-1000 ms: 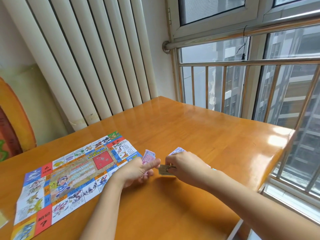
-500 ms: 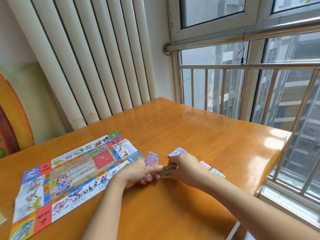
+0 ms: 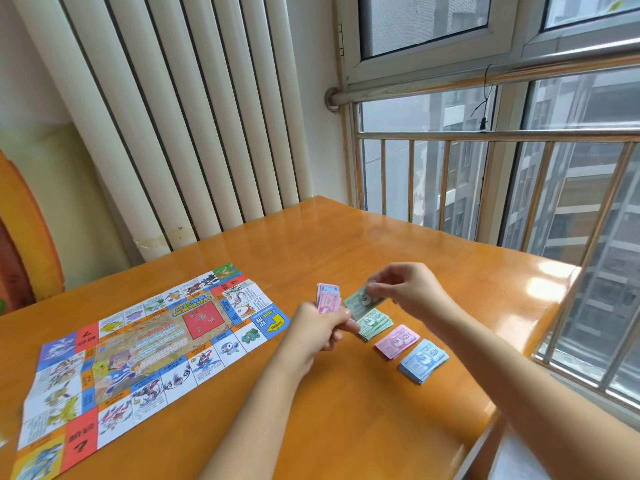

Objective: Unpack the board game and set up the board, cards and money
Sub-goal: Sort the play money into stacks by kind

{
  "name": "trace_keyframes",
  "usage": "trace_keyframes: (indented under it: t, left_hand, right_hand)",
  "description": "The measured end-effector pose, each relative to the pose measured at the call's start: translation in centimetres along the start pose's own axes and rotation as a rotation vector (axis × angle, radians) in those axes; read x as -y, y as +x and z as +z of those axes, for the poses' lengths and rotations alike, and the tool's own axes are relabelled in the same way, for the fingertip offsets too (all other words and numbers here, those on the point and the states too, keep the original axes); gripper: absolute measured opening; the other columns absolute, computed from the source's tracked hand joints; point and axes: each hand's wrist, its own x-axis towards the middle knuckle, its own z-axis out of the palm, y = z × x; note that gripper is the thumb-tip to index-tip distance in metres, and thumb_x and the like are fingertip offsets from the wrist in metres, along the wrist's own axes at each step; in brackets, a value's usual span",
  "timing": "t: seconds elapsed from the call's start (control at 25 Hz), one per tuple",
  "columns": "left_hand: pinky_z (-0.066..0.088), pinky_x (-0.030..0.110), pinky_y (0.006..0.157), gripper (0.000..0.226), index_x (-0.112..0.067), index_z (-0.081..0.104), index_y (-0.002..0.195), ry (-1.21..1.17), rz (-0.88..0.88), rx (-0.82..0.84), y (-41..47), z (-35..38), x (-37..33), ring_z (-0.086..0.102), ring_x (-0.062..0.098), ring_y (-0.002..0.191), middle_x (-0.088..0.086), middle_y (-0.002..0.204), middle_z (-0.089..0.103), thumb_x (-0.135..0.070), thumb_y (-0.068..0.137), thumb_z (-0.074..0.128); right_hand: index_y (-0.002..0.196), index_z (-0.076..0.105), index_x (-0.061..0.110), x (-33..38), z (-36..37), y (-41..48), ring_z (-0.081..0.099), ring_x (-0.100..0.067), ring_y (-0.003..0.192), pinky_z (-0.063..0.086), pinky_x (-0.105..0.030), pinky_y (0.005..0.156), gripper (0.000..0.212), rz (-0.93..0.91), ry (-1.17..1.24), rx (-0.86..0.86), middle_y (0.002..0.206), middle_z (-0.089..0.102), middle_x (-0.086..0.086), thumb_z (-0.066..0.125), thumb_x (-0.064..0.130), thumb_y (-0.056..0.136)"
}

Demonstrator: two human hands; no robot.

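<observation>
Left hand (image 3: 322, 329) grips a small wad of pink paper play notes (image 3: 328, 298), fingers curled round it. Right hand (image 3: 407, 289) pinches one grey-green paper note (image 3: 362, 302), held just above the glossy orange wooden table (image 3: 346, 427). Three sorted piles lie in a row: blue pile (image 3: 424, 361) nearest, pink pile (image 3: 396, 341), then green pile (image 3: 375, 324). Unfolded colourful paper game board (image 3: 149, 348) lies flat to the left. Step: sorting money by colour. Next move likely needs the green note laid squarely on the green pile. Beyond stands a white ribbed radiator (image 3: 180, 116).

1 board (image 3: 156, 344), 3 money stacks (image 3: 375, 323) (image 3: 396, 341) (image 3: 423, 361), 1 held wad (image 3: 328, 298), 1 loose bill (image 3: 362, 301), 2 hands (image 3: 318, 327) (image 3: 412, 289)
</observation>
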Motion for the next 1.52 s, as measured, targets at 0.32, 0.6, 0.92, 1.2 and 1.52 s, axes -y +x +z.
trace_keyframes:
  t: [0.32,0.6,0.92,1.2,1.52]
  left_hand:
    - [0.032,0.015,0.039,0.015,-0.004,0.067,0.092,0.114,-0.128,-0.081,0.5,0.4,1.4,0.050,0.003,0.039,0.006,0.076,0.073,-0.012,0.090,0.055]
    - [0.053,0.019,0.048,0.016,0.002,0.067,0.095,-0.105,-0.205,-0.010,0.2,0.4,1.2,0.070,0.017,0.060,0.018,0.090,0.073,-0.009,0.090,0.057]
    - [0.057,0.025,0.051,0.019,0.008,0.065,0.097,-0.222,-0.309,0.034,0.0,0.3,0.7,0.071,0.023,0.061,0.018,0.082,0.072,-0.005,0.091,0.053]
    - [0.056,0.024,0.052,0.019,0.009,0.065,0.099,-0.257,-0.327,0.043,-0.2,0.3,0.7,0.071,0.024,0.061,0.018,0.083,0.073,-0.003,0.090,0.053]
    - [0.056,0.024,0.052,0.018,0.009,0.065,0.097,-0.278,-0.338,0.056,-0.2,0.2,0.6,0.071,0.024,0.061,0.018,0.083,0.073,-0.003,0.091,0.052]
  right_hand:
    - [0.082,0.069,0.012,-2.0,-0.8,2.2,0.043,-0.007,0.049,0.033,-0.018,0.045,0.013,0.159,-0.051,0.180,0.064,0.062,0.001,0.080,0.012,0.075]
    - [0.090,0.070,0.011,-3.0,0.2,2.1,0.055,-0.012,0.062,0.046,-0.025,0.057,0.018,0.157,-0.327,0.158,0.078,0.066,-0.002,0.074,0.026,0.081]
    - [0.117,0.062,0.018,-0.8,-0.4,2.4,0.061,-0.019,0.082,0.053,-0.030,0.067,0.034,0.084,-0.721,0.427,0.107,0.066,-0.007,0.066,0.011,0.084]
    - [0.126,0.054,0.028,0.1,-0.4,3.7,0.055,-0.016,0.070,0.045,-0.025,0.061,0.051,-0.020,-0.906,0.721,0.109,0.066,-0.014,0.072,0.013,0.080]
    - [0.122,0.057,0.027,0.4,-0.3,4.0,0.052,-0.016,0.088,0.040,-0.023,0.063,0.046,-0.051,-0.940,0.739,0.116,0.060,-0.005,0.074,0.018,0.080]
